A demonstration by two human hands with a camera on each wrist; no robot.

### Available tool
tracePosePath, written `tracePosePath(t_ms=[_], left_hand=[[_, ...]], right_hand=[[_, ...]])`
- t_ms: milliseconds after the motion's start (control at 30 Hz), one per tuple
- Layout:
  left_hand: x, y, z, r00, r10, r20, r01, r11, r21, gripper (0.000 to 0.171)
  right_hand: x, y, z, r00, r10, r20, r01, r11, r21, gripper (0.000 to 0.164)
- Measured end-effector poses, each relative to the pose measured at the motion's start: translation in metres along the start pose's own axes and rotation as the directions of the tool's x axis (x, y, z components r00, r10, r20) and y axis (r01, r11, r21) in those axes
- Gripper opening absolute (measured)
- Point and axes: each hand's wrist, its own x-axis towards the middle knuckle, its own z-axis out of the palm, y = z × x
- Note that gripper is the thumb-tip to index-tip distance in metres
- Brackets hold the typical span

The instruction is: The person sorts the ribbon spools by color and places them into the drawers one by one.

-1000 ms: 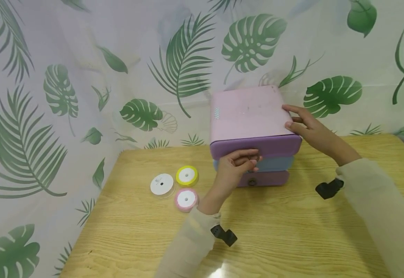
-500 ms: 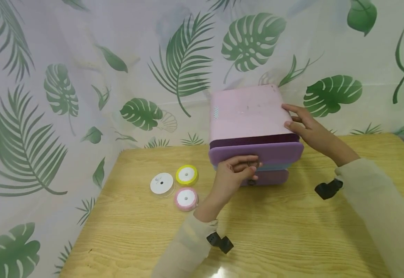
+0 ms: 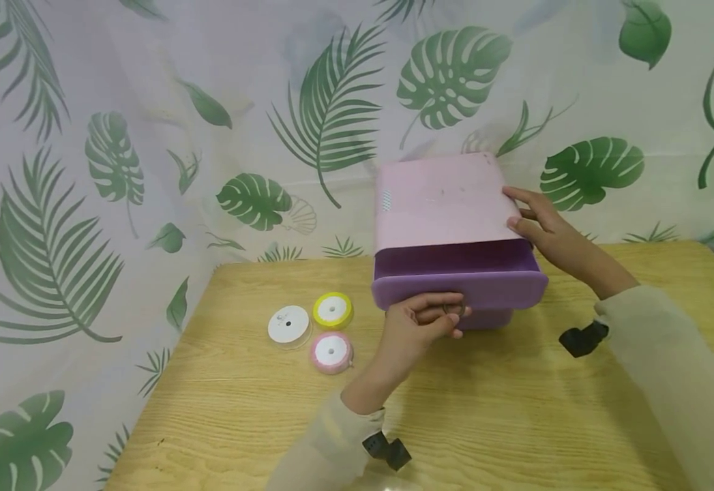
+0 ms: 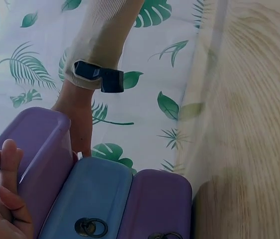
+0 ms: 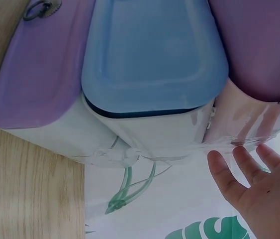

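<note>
Head view: left hand (image 3: 414, 324) pinches the dark metal ring (image 3: 463, 310) of the purple plastic drawer (image 3: 507, 290), jutting from the pale-pink boxy cabinet (image 3: 442, 204)'s near side; right hand (image 3: 549, 228), grip wide, rests at its right edge. Overpulling could drop the drawer.

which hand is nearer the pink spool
Left. The left hand is just right of the pink spool, at the open purple drawer; the right hand is farther right, at the pink cabinet's edge.
</note>
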Motion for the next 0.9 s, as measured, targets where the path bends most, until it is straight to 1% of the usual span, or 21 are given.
tracePosePath(t_ms=[100, 267, 367, 567, 800, 900], left_hand=[[-0.004, -0.001, 0.001, 1.000, 0.001, 0.007, -0.001, 1.000, 0.003, 0.030], [-0.009, -0.001, 0.002, 1.000, 0.005, 0.013, -0.004, 1.000, -0.014, 0.030], [-0.011, -0.002, 0.002, 1.000, -0.001, 0.018, 0.001, 1.000, -0.016, 0.031], [-0.016, -0.002, 0.003, 0.999, 0.013, 0.043, -0.013, 1.000, 0.007, 0.031], [-0.019, -0.007, 0.000, 0.997, 0.001, 0.083, 0.000, 1.000, -0.007, 0.033], [-0.021, -0.008, -0.001, 0.996, 0.005, 0.094, -0.004, 1.000, -0.007, 0.033]], right_hand=[[-0.001, 0.000, 0.000, 1.000, -0.006, -0.002, 0.006, 1.000, -0.014, 0.061], [-0.002, -0.002, 0.000, 1.000, 0.016, -0.014, -0.016, 0.999, -0.046, 0.060], [-0.002, -0.001, 0.000, 1.000, 0.016, -0.009, -0.017, 0.999, -0.048, 0.060], [-0.001, 0.000, 0.000, 1.000, 0.022, -0.014, -0.022, 0.998, -0.052, 0.060], [0.000, 0.001, 0.001, 1.000, 0.026, -0.004, -0.026, 0.999, -0.029, 0.060], [0.000, 0.001, 0.001, 1.000, 0.026, -0.001, -0.026, 0.999, -0.038, 0.060]])
